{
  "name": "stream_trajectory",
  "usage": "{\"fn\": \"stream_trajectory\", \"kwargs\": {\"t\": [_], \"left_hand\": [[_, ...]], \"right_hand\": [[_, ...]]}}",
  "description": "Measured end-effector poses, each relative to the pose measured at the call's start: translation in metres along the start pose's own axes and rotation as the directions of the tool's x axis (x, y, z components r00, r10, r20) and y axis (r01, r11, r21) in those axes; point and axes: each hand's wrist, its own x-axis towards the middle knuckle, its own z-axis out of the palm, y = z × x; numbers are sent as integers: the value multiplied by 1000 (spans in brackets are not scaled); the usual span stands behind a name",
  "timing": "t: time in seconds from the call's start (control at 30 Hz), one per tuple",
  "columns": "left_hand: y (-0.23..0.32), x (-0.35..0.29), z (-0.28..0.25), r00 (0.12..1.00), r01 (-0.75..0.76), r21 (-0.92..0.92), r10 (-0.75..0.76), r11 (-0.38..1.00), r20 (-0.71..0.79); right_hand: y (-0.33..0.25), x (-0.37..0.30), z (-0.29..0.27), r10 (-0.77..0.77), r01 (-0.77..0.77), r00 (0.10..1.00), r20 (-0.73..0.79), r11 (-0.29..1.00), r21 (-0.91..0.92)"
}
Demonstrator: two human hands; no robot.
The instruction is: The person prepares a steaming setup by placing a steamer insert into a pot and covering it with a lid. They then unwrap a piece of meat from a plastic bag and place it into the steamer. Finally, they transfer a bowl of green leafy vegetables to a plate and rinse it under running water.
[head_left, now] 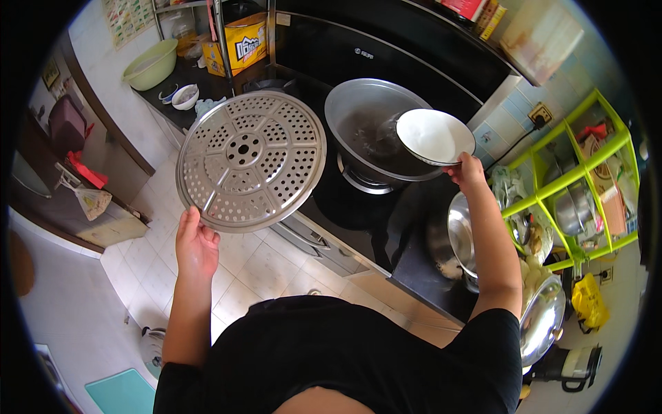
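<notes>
A round metal steamer rack point(265, 155) full of small holes is held up tilted at the left. My left hand point(197, 238) grips its lower edge, thumb and fingers closed on the rim. At the right, my right hand point(467, 172) pinches the rim of a white bowl point(431, 136), which is tipped over the right side of a wide grey basin point(345, 103). The basin stands on the stove and looks dark inside, with what seems to be water stirring near the bowl.
A metal pot point(460, 231) stands on the counter by my right forearm. Beyond it is a green shelf rack point(552, 193) with kitchenware. At the back left are a green basin point(153, 67), a small bowl point(185, 98) and a yellow box point(247, 47). A shiny lid point(541, 321) leans at the right.
</notes>
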Motion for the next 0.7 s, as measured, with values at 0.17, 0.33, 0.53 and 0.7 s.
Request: {"fn": "stream_trajectory", "kwargs": {"t": [0.17, 0.33, 0.53, 0.7], "left_hand": [[-9, 36, 9, 999, -38, 2, 38, 999, 9], [-16, 82, 23, 999, -39, 12, 39, 999, -17], [-16, 148, 59, 996, -16, 29, 14, 999, 84], [-13, 201, 94, 973, 34, 78, -51, 996, 224]], "right_hand": [[-10, 16, -5, 25, -29, 999, -43, 996, -87], [-23, 15, -7, -19, -1, 995, -98, 980, -198], [-39, 10, 6, -279, 142, 913, -297, 901, -410], [-57, 2, 16, -483, 122, 799, -357, 712, -691]]}}
